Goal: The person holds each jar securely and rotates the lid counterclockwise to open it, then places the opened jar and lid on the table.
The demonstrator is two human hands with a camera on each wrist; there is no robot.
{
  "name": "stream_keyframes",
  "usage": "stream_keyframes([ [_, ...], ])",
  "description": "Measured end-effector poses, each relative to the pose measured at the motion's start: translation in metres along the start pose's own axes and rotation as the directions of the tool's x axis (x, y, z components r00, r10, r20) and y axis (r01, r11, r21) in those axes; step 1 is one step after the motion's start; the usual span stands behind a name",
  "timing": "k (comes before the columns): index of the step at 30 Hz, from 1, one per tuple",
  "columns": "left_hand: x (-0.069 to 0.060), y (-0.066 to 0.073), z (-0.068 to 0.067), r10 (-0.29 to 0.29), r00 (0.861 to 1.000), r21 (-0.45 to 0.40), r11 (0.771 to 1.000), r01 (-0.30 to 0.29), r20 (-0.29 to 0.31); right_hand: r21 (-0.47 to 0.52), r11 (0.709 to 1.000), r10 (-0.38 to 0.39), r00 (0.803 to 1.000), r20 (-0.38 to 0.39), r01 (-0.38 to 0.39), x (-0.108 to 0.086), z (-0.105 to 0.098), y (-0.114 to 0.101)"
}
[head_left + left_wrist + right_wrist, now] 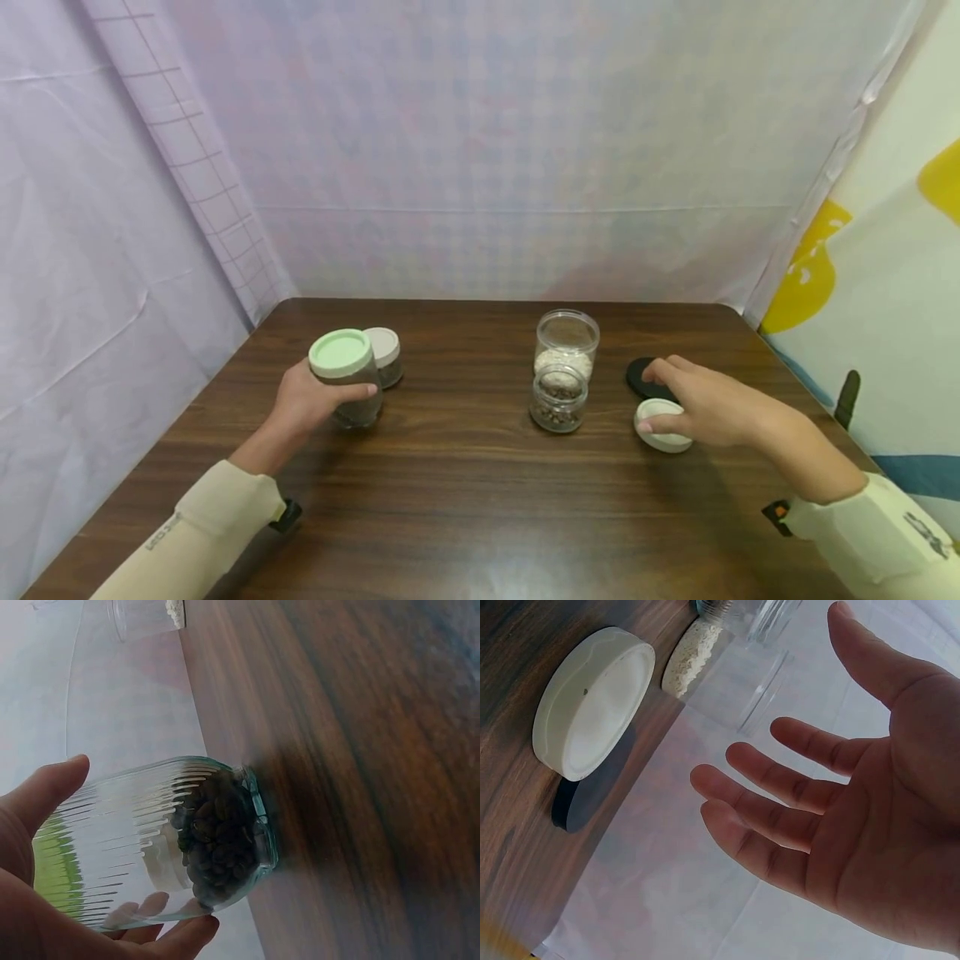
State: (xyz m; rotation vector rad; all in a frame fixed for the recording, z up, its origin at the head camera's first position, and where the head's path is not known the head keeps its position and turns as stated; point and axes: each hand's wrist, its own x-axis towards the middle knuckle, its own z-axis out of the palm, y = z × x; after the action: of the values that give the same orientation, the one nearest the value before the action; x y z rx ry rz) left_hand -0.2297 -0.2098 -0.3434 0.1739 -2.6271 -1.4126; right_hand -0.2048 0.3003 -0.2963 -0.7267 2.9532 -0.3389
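Observation:
On the left, my left hand (306,400) grips a ribbed glass jar (142,847) with a pale green lid (341,352). Dark beans (219,844) fill its lower part. Whether the jar's base touches the table I cannot tell. Over at the right, my right hand (708,404) hovers over a white lid (663,442), fingers spread and loosely bent. The right wrist view shows a gap between those fingers and the white lid (604,697), and nothing in the palm. A black lid (642,379) lies just behind the white one, partly hidden by the hand.
Between the hands stand two uncapped clear jars: a small one (558,417) with dark contents, and a taller one (567,329) with white contents behind it. A smaller white-lidded jar (388,350) stands behind the green-lidded one. Curtains border the brown wooden table (450,500).

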Motion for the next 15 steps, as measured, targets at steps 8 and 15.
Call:
stream_keyframes([
  [8,0.0016,-0.0001,-0.0003,-0.005,1.0,0.008,1.0,0.005,-0.002,0.01,1.0,0.0,1.0,0.002,0.0,-0.0011,0.0006,0.0015],
  [15,-0.001,0.0043,-0.0018,0.051,0.998,0.104,0.993,-0.053,0.024,0.017,1.0,-0.003,1.0,0.004,0.003,-0.0011,0.0009,0.0042],
])
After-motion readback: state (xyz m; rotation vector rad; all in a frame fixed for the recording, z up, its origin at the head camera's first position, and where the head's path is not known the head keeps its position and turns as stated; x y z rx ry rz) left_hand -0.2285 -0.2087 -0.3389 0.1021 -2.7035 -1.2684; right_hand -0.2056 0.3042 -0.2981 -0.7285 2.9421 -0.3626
